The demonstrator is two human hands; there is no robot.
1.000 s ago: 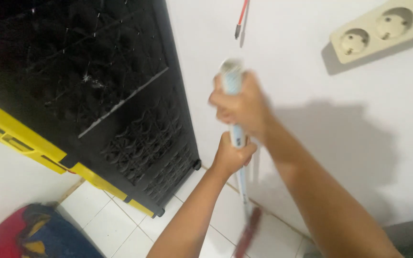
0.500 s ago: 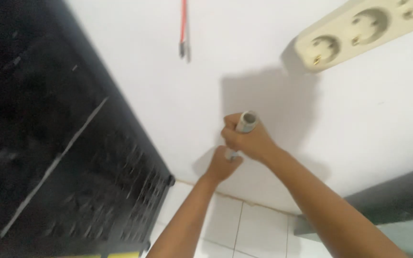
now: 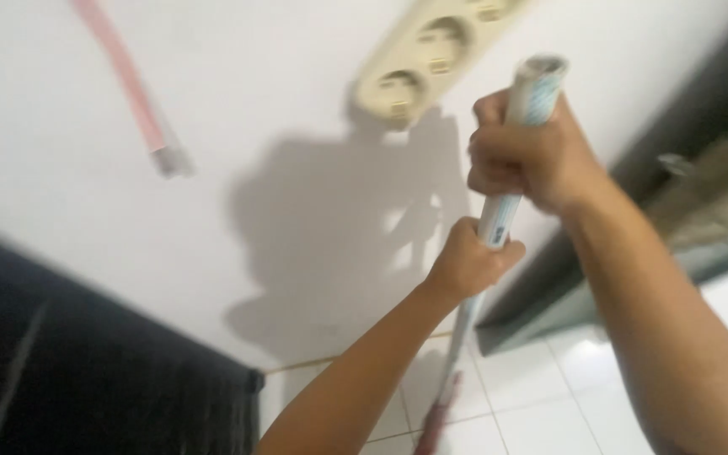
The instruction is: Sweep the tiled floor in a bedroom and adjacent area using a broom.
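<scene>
Both fists grip the broom handle (image 3: 499, 221): my right hand (image 3: 526, 156) closed near its top, my left hand (image 3: 469, 263) closed lower. Since a moment ago it has swung rightward, bristles (image 3: 438, 421) on the floor tiles (image 3: 541, 404) beside the wall (image 3: 280, 211).

You have one view, from the camera on your head. It looks steeply down and tilted along a white wall (image 3: 297, 211) toward the tiled floor (image 3: 549, 404), close over your arms, with nothing else to compare.
</scene>
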